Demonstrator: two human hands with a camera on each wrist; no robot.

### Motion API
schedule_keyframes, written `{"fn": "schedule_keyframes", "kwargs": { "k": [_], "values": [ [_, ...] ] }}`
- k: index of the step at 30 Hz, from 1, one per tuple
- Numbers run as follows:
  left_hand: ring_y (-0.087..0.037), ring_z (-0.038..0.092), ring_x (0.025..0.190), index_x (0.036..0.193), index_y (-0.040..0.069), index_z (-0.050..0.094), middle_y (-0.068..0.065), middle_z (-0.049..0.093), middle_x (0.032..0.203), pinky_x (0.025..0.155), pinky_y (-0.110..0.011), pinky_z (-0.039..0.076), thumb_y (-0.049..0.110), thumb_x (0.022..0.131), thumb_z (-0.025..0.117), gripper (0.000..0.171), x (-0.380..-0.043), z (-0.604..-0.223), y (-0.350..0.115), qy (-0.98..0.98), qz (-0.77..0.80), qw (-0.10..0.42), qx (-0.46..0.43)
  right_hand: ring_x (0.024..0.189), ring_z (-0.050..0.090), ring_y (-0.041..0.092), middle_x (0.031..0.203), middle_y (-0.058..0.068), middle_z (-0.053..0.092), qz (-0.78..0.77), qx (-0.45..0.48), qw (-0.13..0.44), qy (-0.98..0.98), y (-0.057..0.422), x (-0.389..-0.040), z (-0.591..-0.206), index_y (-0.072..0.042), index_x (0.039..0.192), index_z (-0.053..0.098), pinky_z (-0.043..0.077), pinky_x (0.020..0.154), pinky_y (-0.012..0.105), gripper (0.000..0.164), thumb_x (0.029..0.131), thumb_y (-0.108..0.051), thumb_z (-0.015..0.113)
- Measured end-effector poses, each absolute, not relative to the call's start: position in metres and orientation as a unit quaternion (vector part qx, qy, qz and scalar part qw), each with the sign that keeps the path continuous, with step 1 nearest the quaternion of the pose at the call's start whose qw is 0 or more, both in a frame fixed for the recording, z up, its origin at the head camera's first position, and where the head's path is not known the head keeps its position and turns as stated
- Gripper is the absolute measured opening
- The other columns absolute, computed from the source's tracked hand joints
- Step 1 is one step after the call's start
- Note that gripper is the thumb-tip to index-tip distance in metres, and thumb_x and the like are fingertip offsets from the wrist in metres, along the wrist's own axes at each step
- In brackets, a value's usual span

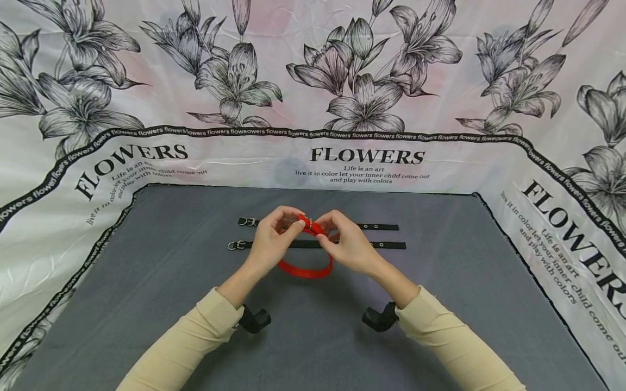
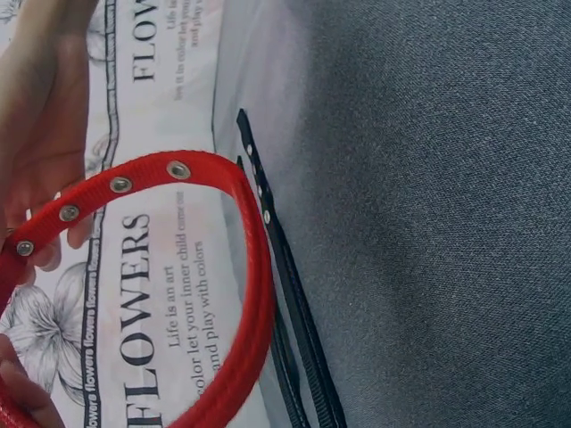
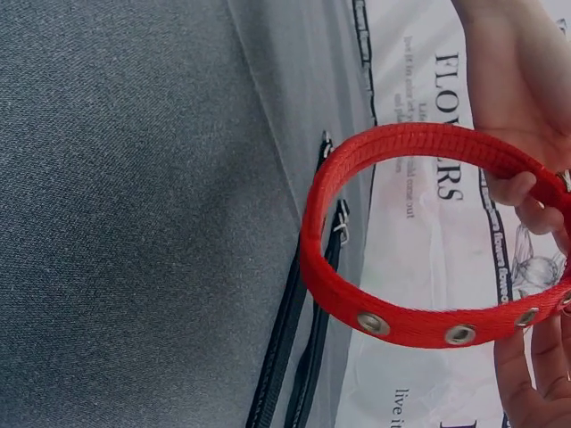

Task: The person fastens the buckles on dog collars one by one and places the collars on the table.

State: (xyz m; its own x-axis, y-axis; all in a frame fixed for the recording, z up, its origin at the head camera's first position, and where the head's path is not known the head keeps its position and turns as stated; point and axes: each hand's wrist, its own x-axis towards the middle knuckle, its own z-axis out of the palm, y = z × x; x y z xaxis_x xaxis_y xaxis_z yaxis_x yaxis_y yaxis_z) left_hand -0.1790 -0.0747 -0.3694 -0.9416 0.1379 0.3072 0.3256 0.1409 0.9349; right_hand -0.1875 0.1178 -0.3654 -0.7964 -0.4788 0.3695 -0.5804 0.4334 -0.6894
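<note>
A red collar (image 1: 305,272) with metal eyelets is bent into a loop and held up between both hands. My left hand (image 1: 270,243) pinches its buckle end between thumb and fingers. On the other side, my right hand (image 1: 349,245) pinches the strap close beside the buckle (image 1: 310,225). Both wrist views show the round loop hanging toward the person; in the right wrist view the eyelets (image 3: 459,334) run along the strap toward the fingers. Behind the hands, two black collars lie flat and roughly parallel, a farther one (image 1: 383,227) and a nearer one (image 1: 391,245), each partly hidden by the hands.
Grey cloth (image 1: 313,342) covers the table. Its pale border with black flower prints and lettering (image 1: 367,156) rises at the back and sides. A black wrist camera mount (image 1: 255,320) sits at the left cuff, and another mount (image 1: 380,317) at the right cuff.
</note>
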Motion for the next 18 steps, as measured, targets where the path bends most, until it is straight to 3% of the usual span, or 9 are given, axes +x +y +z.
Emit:
{"fn": "schedule_keyframes", "kwargs": {
  "k": [11,18],
  "values": [
    [-0.017,0.055,0.074,0.111,-0.005,0.049,-0.018,0.059,0.107,0.067,-0.043,0.05,0.006,0.095,0.05,0.02,-0.162,-0.34,-0.075,-0.747,-0.642,0.044,-0.168,0.084,0.056,0.008,0.095,-0.002,0.059,0.431,0.301,0.054,-0.849,0.119,-0.188,-0.368,-0.013,0.106,0.053,0.052,0.067,0.023,0.022,0.087,-0.007,0.062],
    [-0.006,0.054,0.065,0.114,-0.006,0.041,-0.019,0.054,0.114,0.063,-0.031,0.051,0.007,0.098,0.042,0.021,-0.163,-0.341,-0.075,-0.737,-0.652,0.06,-0.171,0.084,0.056,0.01,0.094,-0.001,0.059,0.429,0.293,0.056,-0.853,0.12,-0.188,-0.371,-0.011,0.106,0.053,0.052,0.068,0.023,0.022,0.086,-0.007,0.062]
  ]
}}
